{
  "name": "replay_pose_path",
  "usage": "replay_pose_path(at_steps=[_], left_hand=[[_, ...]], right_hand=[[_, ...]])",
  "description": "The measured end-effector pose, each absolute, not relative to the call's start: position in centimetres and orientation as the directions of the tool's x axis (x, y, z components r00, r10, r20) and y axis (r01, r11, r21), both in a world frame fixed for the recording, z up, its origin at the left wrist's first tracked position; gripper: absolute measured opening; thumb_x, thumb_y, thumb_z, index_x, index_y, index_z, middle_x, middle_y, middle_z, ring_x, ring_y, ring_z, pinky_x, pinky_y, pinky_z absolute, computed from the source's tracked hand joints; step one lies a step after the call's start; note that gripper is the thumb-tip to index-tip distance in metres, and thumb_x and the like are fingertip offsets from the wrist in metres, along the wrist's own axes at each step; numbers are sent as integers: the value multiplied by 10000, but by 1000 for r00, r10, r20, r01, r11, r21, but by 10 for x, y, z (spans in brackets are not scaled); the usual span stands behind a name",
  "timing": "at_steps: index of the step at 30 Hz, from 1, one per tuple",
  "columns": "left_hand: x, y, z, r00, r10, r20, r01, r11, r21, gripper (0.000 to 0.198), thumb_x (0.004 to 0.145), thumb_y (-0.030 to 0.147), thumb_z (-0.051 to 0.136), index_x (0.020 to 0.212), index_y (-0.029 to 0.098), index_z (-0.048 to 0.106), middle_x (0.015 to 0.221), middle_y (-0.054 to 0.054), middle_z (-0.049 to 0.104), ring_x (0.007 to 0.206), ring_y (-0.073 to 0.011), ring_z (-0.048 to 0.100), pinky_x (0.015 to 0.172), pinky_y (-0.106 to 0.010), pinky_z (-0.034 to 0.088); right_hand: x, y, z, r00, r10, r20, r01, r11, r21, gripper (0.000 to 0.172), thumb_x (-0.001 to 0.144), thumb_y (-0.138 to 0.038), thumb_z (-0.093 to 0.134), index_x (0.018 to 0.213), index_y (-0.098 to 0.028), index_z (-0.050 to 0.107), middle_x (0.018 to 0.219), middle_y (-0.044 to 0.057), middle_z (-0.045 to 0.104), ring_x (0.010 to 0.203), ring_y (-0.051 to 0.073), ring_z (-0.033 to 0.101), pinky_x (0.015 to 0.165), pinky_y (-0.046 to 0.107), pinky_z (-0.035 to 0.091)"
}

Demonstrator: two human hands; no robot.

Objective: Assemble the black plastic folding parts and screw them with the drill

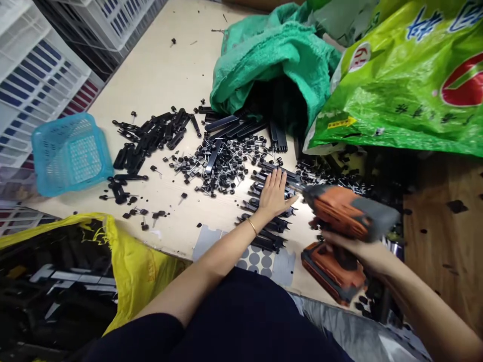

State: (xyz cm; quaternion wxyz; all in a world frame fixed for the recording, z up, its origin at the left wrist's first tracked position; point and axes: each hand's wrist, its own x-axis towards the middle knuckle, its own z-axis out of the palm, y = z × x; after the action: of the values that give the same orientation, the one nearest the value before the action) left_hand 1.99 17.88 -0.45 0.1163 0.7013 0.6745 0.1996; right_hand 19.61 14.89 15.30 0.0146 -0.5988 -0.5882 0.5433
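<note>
My right hand (345, 244) is wrapped around the handle of an orange and grey cordless drill (339, 208). The drill points left, its tip close to a row of black plastic clamp-like parts (269, 236) lying side by side. Across the upper parts of that row my left hand (274, 193) lies flat, fingers stretched out and thumb toward the drill tip. Beyond it is a heap of small black-headed screws (222, 168) with thin metal shanks. Whether the drill tip touches a part cannot be made out.
A green woven sack (271, 55) spills long black pieces onto the table. Right of it stands a bright green plastic bag (407, 85). To the left are finished-looking black parts (151, 133), a blue basket (73, 156), white crates (41, 75) and a yellow sack (139, 271).
</note>
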Motion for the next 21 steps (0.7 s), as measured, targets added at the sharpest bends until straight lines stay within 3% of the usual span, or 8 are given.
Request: replay_pose_path(at_steps=[2,6,13,19,21], left_hand=[[22,176,-8,20,993,115,903,-67,424,752,859,539,441,1343,-35,390,1445,-244,352,1393,-324,254,1163,-445,184],[25,175,-10,43,996,75,911,-70,406,680,849,576,449,1176,-13,547,1244,-236,549,1266,-326,427,1140,-455,229],[23,180,-13,42,992,117,896,-90,436,689,871,623,380,1155,22,560,1078,-184,611,1124,-308,512,1107,-450,257],[24,179,-15,18,993,116,883,-71,465,725,847,651,408,1163,14,549,1148,-215,591,1132,-328,502,1049,-450,311],[25,179,-16,15,995,99,874,-61,483,690,848,636,428,1142,27,562,1123,-209,604,1119,-320,515,1031,-441,331]], right_hand=[[156,182,153,-327,650,-685,661,-361,-658,412,635,-485,669,874,-155,606,498,-7,521,441,121,476,436,253,418],[109,233,142,-361,600,-714,710,-320,-628,320,582,-368,719,757,-146,568,429,-27,488,361,99,438,351,224,359],[85,271,131,-368,501,-784,819,-226,-528,146,590,-207,626,711,-168,553,430,-52,468,356,96,429,341,218,369],[78,278,131,-537,568,-624,778,46,-627,390,517,-141,655,906,-153,636,707,-7,634,629,136,567,531,207,475],[81,272,137,-509,562,-652,804,40,-593,359,541,-163,654,900,-149,639,673,0,625,582,137,557,503,218,469]])
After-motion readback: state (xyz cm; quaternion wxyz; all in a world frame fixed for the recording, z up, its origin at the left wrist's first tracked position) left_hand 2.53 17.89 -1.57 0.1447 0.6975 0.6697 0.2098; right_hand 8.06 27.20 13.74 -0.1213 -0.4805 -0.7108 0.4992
